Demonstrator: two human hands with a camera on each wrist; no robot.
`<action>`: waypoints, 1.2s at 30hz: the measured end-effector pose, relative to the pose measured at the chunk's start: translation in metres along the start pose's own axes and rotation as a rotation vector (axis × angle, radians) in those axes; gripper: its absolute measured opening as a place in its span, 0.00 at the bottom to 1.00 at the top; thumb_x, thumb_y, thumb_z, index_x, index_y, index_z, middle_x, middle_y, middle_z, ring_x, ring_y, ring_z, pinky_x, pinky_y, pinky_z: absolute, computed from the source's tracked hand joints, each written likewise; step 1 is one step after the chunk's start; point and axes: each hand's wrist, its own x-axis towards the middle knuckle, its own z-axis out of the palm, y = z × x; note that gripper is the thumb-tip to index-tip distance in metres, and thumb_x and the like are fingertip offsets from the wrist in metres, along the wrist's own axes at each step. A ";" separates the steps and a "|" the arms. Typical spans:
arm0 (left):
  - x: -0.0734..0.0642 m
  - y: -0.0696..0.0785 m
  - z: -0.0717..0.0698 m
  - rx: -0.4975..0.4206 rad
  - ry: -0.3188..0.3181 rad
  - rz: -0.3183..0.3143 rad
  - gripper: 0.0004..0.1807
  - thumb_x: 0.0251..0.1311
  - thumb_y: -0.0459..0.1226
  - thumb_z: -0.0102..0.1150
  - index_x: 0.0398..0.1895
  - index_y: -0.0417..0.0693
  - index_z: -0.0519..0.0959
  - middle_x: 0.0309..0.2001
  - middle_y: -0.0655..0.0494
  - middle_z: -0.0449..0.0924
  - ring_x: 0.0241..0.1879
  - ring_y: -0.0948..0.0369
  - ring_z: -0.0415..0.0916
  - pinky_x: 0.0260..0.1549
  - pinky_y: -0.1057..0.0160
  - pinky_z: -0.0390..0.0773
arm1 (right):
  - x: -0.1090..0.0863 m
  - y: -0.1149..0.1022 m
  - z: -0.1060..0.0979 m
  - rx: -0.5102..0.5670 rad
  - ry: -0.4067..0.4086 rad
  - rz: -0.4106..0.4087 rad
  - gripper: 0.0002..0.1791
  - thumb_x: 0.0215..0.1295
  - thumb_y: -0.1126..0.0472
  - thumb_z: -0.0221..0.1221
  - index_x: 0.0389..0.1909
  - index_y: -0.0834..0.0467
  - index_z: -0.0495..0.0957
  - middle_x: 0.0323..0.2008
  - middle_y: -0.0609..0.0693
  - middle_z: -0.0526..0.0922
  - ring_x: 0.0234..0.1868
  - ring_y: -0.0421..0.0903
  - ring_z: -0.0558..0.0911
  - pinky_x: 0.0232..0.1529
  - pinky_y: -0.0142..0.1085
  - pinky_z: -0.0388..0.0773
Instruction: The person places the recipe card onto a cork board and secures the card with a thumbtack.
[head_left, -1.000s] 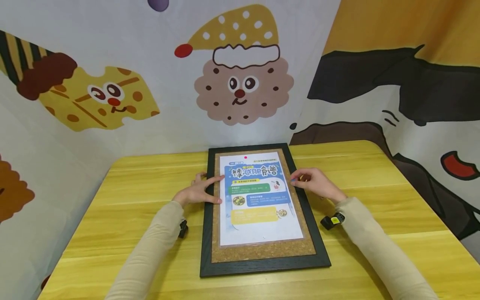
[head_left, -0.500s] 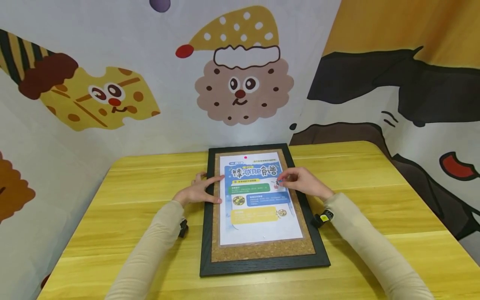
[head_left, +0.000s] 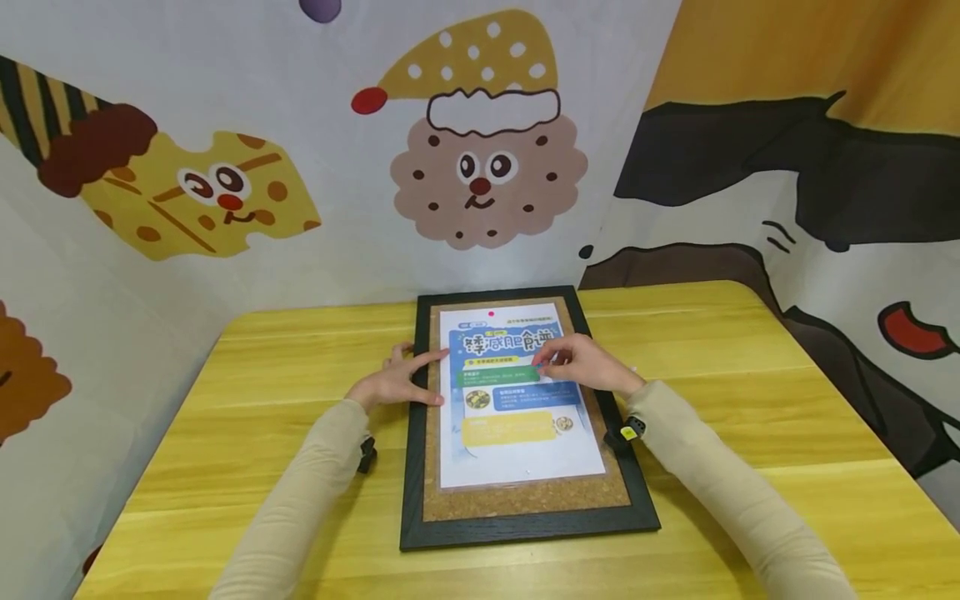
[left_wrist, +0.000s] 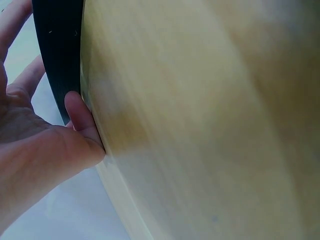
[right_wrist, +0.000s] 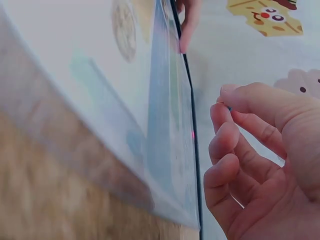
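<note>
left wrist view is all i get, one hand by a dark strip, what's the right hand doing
Observer: The right hand pinches a tiny blue thing between thumb and finger.
Operator: ok and what's that dark strip part of
Observer: A black frame, with a printed sheet lying on the cork inside it.
Operator: anything at the top of the sheet
Observer: A pink dot, near the middle of the top edge; I can't tell for sure if it's a pin.
</note>
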 end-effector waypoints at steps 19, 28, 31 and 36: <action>-0.001 0.002 -0.001 0.018 -0.001 0.011 0.50 0.51 0.51 0.71 0.76 0.63 0.55 0.72 0.34 0.26 0.67 0.29 0.31 0.58 0.28 0.47 | 0.022 -0.012 0.027 0.023 -0.087 -0.052 0.07 0.64 0.63 0.63 0.41 0.57 0.85 0.37 0.47 0.84 0.26 0.45 0.74 0.29 0.35 0.71; -0.001 0.002 -0.001 -0.002 0.008 0.009 0.50 0.51 0.50 0.72 0.76 0.62 0.56 0.72 0.34 0.26 0.67 0.29 0.32 0.57 0.28 0.48 | 0.035 -0.019 0.039 0.027 -0.114 -0.071 0.07 0.63 0.65 0.64 0.41 0.58 0.84 0.38 0.46 0.84 0.31 0.43 0.78 0.36 0.36 0.75; 0.000 0.001 -0.001 0.003 0.006 0.010 0.50 0.51 0.51 0.72 0.76 0.61 0.56 0.72 0.34 0.27 0.67 0.29 0.33 0.57 0.28 0.48 | 0.039 -0.021 0.043 0.027 -0.127 -0.072 0.07 0.63 0.64 0.64 0.41 0.58 0.84 0.38 0.46 0.84 0.32 0.43 0.78 0.35 0.36 0.75; 0.000 0.001 0.000 0.022 0.004 0.010 0.49 0.51 0.51 0.71 0.76 0.62 0.56 0.72 0.34 0.27 0.67 0.28 0.34 0.57 0.27 0.49 | 0.047 -0.027 0.048 0.048 -0.146 -0.060 0.07 0.64 0.64 0.63 0.41 0.59 0.84 0.38 0.45 0.84 0.32 0.44 0.77 0.35 0.36 0.73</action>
